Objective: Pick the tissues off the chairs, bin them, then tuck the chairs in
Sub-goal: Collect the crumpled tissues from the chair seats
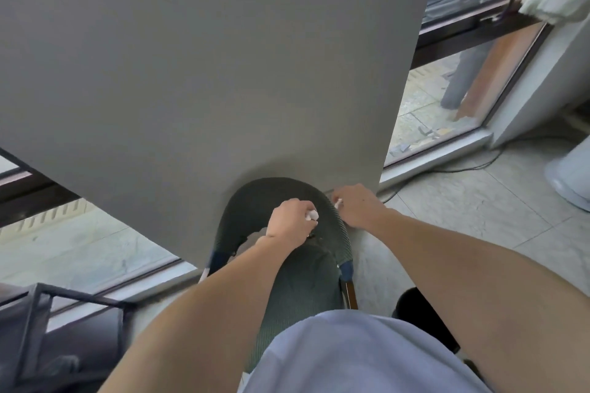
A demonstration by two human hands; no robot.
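Note:
A dark green ribbed chair (306, 284) stands in front of me with its curved backrest against the edge of the grey table (207, 57). My left hand (292, 222) rests on the top of the backrest, fingers closed around a small white tissue (312, 215) that pokes out at the fingertips. My right hand (359, 206) is just right of the backrest at the table's corner, with a thin bit of white tissue (337, 202) showing at its fingertips. The chair's seat is partly hidden by my left forearm and shirt.
A dark metal-framed rack (48, 322) stands at the lower left. Floor-level windows (453, 99) run behind the table. A black cable (463, 166) lies on the tiled floor to the right, near a white round base (571, 175). A black object (418, 306) sits behind my right arm.

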